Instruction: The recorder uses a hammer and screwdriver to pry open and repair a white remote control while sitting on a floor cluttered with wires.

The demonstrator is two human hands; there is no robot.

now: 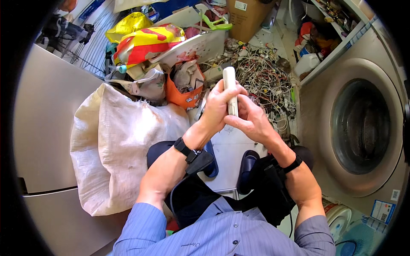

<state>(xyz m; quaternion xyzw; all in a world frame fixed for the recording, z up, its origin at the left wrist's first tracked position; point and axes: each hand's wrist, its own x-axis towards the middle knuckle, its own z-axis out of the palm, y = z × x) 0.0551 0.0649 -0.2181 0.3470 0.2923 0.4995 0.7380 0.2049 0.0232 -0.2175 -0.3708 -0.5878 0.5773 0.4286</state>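
Observation:
Between my two hands, a slim off-white plastic device [229, 77] with a rounded end stands nearly edge-on to me; its exact kind is not clear. My left hand [217, 104] wraps its left side, with the thumb laid across its middle. At its lower right, my right hand [253, 119] grips the near end with thumb and curled fingers. Beyond both hands spreads a tangled heap of cables and small electronic parts [262, 74] on the floor. The fingertips behind the device are partly hidden.
A large white woven sack [124, 145] stands to my left, beside a grey fridge-like cabinet [47, 123]. An orange bag [185, 85] and a yellow-and-red bag [145, 45] lie beyond it. A front-loading washing machine [316, 128] is on my right; a cardboard box [245, 19] stands at the back.

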